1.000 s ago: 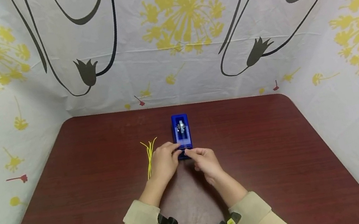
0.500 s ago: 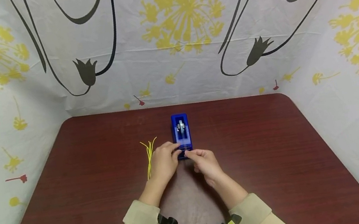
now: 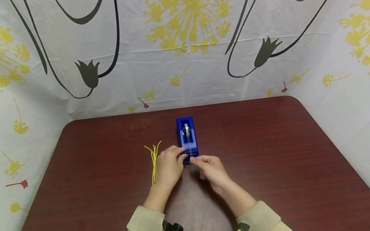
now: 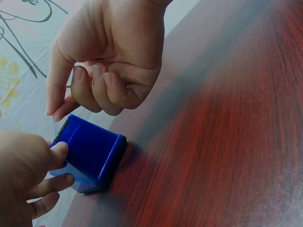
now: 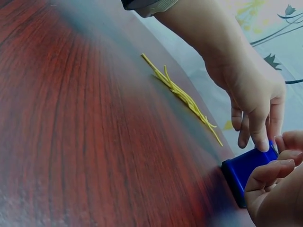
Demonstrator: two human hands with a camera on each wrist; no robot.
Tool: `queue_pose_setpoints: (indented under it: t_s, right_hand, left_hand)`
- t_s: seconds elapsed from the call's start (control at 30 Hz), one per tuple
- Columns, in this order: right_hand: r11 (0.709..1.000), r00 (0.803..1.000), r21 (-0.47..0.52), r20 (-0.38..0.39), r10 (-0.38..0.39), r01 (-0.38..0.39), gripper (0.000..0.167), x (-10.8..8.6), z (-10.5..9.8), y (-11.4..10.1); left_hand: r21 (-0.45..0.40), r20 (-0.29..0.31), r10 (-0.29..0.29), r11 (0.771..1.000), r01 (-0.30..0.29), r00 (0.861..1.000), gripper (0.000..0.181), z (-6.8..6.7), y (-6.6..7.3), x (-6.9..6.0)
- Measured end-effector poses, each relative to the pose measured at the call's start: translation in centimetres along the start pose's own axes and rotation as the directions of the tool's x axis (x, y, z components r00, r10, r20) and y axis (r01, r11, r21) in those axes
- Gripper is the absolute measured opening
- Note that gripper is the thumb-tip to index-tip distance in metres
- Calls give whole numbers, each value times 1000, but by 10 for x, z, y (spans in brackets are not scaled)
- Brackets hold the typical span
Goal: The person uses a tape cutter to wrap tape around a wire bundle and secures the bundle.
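Observation:
A blue tape dispenser [image 3: 192,142] with a roll of tape in it stands near the far middle of the table, its toothed cutting edge towards me. My left hand [image 3: 168,165] grips its front end from the left, thumb near the cutter and fingers at the far side in the left wrist view. Thumb and forefinger of my right hand [image 3: 213,168] pinch the end of the clear tape [image 4: 55,126] just off the cutter. The short stretch of tape is hard to make out. Left of my left hand lies a bundle of yellow strands [image 3: 154,162].
The dark red wooden table [image 3: 268,150] has rounded far corners. A white cloth [image 3: 120,81] with flower prints hangs behind it and at both sides. Small black devices are strapped at both sleeves.
My right hand has drawn slightly towards me, away from the cutter, with the tape end between its fingertips. The left hand and the dispenser keep their place.

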State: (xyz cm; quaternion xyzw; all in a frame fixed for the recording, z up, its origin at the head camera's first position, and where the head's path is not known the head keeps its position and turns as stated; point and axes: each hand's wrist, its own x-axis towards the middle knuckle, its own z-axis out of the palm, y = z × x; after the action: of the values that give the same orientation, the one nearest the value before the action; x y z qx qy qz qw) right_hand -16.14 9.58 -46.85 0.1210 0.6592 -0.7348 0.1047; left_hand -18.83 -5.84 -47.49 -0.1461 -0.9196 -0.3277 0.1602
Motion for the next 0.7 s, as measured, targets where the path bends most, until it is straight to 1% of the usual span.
queue_pose_setpoints:
  t_s: [0.2, 0.33, 0.7]
  right_hand:
    - [1000, 1000, 9, 11, 1, -1, 17, -2, 0, 1]
    - [1000, 1000, 24, 5, 1, -1, 17, -2, 0, 1]
    - [1000, 1000, 26, -5, 4, -4, 16, -5, 1, 1]
  left_hand:
    - [-8, 2, -5, 1000, 5, 1000, 21, 0, 0, 0]
    - [-6, 9, -16, 1000, 16, 1000, 22, 0, 0, 0]
    - [-23, 25, -30, 999, 30, 999, 22, 0, 0, 0]
